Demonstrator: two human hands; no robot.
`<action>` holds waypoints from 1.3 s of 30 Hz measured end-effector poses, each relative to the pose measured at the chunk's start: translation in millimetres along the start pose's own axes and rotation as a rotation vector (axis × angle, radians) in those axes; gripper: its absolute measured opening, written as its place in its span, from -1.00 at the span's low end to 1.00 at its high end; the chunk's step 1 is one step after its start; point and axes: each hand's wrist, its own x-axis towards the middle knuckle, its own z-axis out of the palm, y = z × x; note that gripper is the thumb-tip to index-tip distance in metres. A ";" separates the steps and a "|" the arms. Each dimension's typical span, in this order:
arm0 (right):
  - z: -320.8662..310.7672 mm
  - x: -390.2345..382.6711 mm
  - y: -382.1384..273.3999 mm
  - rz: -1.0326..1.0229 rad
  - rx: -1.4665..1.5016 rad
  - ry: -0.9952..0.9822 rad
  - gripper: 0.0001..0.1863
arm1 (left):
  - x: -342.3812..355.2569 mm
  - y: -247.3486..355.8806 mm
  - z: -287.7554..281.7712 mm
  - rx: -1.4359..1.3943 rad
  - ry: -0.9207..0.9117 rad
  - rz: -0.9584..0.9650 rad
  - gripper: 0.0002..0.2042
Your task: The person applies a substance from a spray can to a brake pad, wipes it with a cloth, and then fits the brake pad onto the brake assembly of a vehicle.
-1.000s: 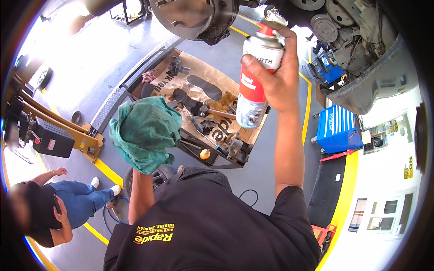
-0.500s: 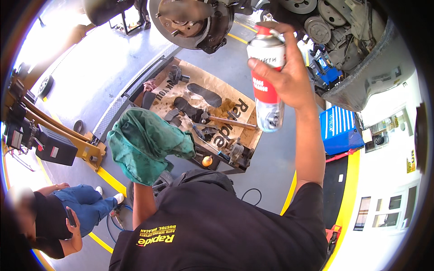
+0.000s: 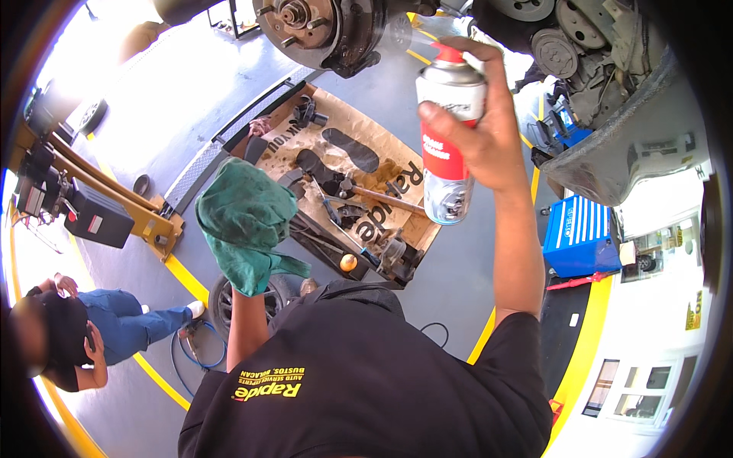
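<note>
My right hand (image 3: 489, 141) is wrapped round a red, white and silver aerosol can (image 3: 449, 145), held upright with the index finger on its red nozzle. A green rag (image 3: 244, 210) covers my left hand (image 3: 249, 299); its fingers are hidden under the bunched cloth. Above and left of the can hangs a wheel hub with bare studs (image 3: 299, 24), beside a dark brake part (image 3: 359, 38). Neither hand touches the hub. A faint haze lies between the nozzle and the brake part.
A paper-covered cart (image 3: 336, 114) carries a hammer (image 3: 382, 200), black pads and metal parts. A loose wheel (image 3: 229, 301) lies below it. A blue tool chest (image 3: 582, 237) stands right, under a raised vehicle body (image 3: 626, 164). A yellow lift arm (image 3: 145, 221) and a person (image 3: 69, 328) are at left.
The view has shifted slightly, showing more of the hub. The green rag has drawn in and hangs more upright. The can stays in my right hand. The person at left has moved a little.
</note>
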 end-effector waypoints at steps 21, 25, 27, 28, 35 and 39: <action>11.0 -10.5 20.8 0.021 -0.116 -0.193 -0.32 | -50.0 18.3 9.2 0.117 0.061 0.026 -0.36; 15.6 1.6 11.9 -0.165 0.015 0.012 -0.36 | -45.2 16.8 -9.1 0.131 -0.045 0.049 -0.40; 18.2 7.2 15.7 -0.225 -0.087 -0.039 -0.37 | -41.6 19.0 -15.6 0.172 -0.044 0.048 -0.42; 21.0 5.5 15.2 -0.155 -0.140 -0.084 -0.37 | -38.9 20.2 -14.4 0.177 -0.052 0.051 -0.42; 41.3 7.5 13.1 -0.130 -0.203 0.007 -0.37 | -19.3 40.0 -10.1 0.248 -0.162 0.072 -0.41; 32.9 4.6 21.1 -0.044 -0.351 -0.057 -0.35 | -6.4 50.9 -3.0 0.253 -0.224 0.082 -0.41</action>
